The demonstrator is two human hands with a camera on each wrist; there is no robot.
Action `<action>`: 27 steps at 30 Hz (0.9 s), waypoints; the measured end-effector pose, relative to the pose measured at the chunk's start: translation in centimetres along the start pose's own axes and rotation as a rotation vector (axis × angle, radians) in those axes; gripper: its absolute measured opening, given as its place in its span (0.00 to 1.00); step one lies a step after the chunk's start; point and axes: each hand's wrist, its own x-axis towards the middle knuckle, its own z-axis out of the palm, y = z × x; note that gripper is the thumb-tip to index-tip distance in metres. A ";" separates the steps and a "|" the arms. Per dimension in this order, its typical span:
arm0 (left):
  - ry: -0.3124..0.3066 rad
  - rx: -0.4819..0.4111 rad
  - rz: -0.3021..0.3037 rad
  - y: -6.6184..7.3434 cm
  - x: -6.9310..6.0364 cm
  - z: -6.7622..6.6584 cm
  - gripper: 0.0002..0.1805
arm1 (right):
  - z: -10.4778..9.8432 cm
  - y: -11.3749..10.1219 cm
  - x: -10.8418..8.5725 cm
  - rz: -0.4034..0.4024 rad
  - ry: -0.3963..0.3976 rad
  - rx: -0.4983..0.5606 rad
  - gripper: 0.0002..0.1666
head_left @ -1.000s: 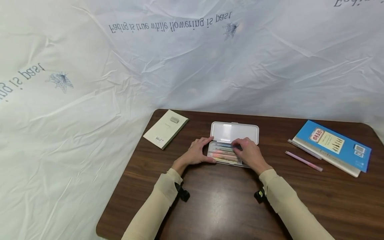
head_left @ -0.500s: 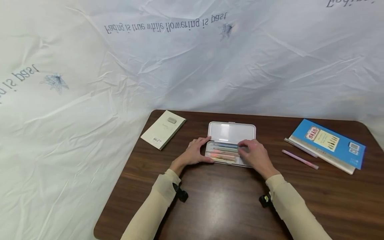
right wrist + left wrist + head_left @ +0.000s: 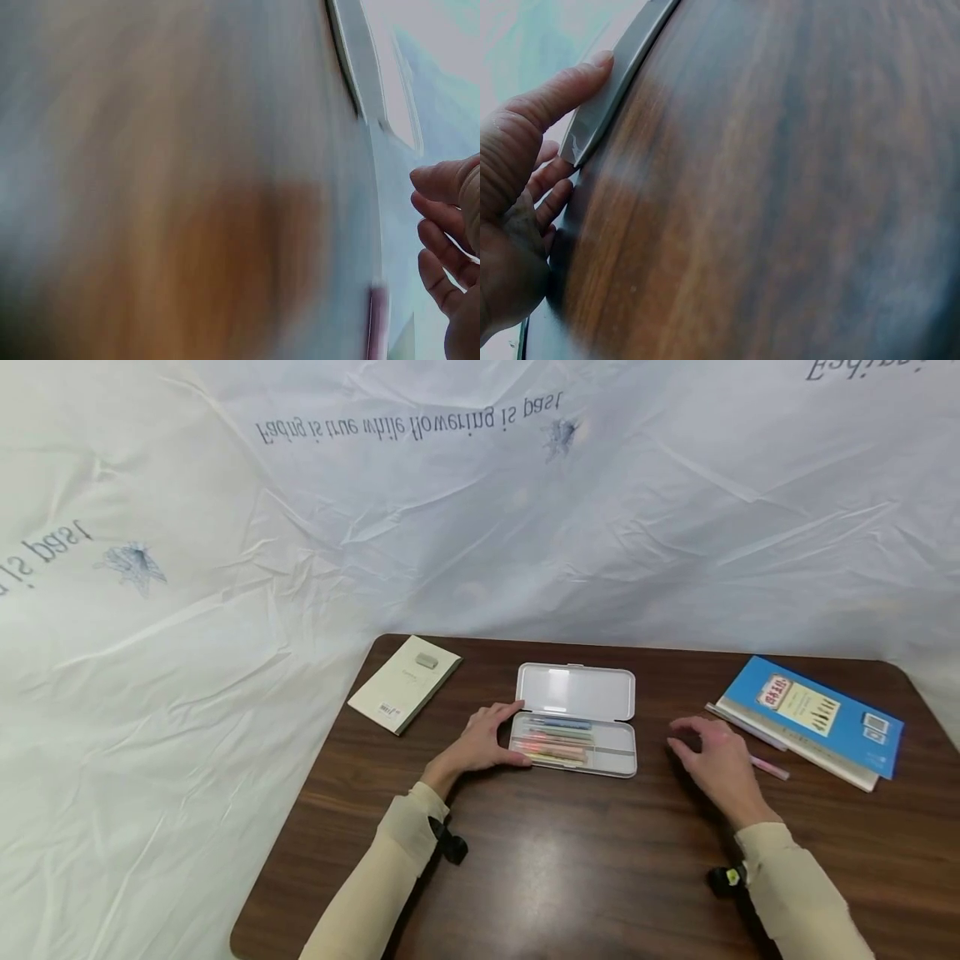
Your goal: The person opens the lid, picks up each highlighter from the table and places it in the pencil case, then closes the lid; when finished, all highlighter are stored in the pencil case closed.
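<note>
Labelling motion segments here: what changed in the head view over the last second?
The right grip moved rightward off the open pencil case to beside the pink pen; it now holds nothing visible. Whether it let go of anything is unclear. Unchanged: left grip on the case's left end, lid open, cream notebook, eraser and blue book in place.

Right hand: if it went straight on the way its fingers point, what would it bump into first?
Probably the right edge of the open pencil case, near its lid. The right hand's height above the table is unclear, so it might pass over.
</note>
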 end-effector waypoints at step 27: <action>-0.003 0.010 -0.007 0.0 0.0 0.0 0.60 | -5.1 7.6 -5.3 0.128 0.078 -0.079 0.11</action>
